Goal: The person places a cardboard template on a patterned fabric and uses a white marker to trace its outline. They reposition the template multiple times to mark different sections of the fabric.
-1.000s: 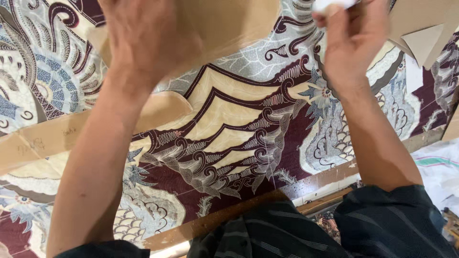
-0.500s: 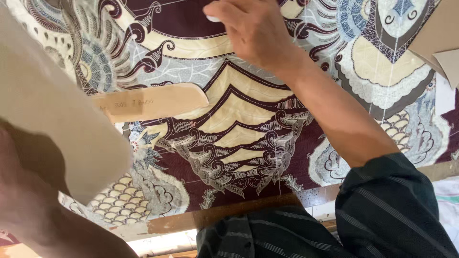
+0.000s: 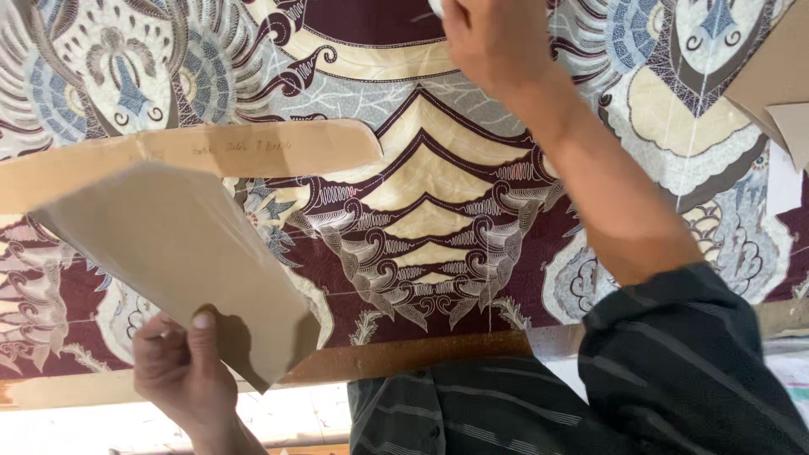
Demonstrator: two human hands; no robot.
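The flat tan cardboard pattern piece point(image 3: 181, 261) is up off the cloth at lower left, pinched at its bottom corner by the left hand point(image 3: 185, 371); the right hand point(image 3: 497, 42) is curled at the top edge on something white, grip unclear; below lies maroon, cream and blue batik fabric point(image 3: 421, 219) on a wooden table edge point(image 3: 404, 354); a long tan cardboard strip point(image 3: 211, 152) rests across it.

Matt cardboard pattern point(image 3: 181, 253); printed, seemingly cotton cloth point(image 3: 438, 211).
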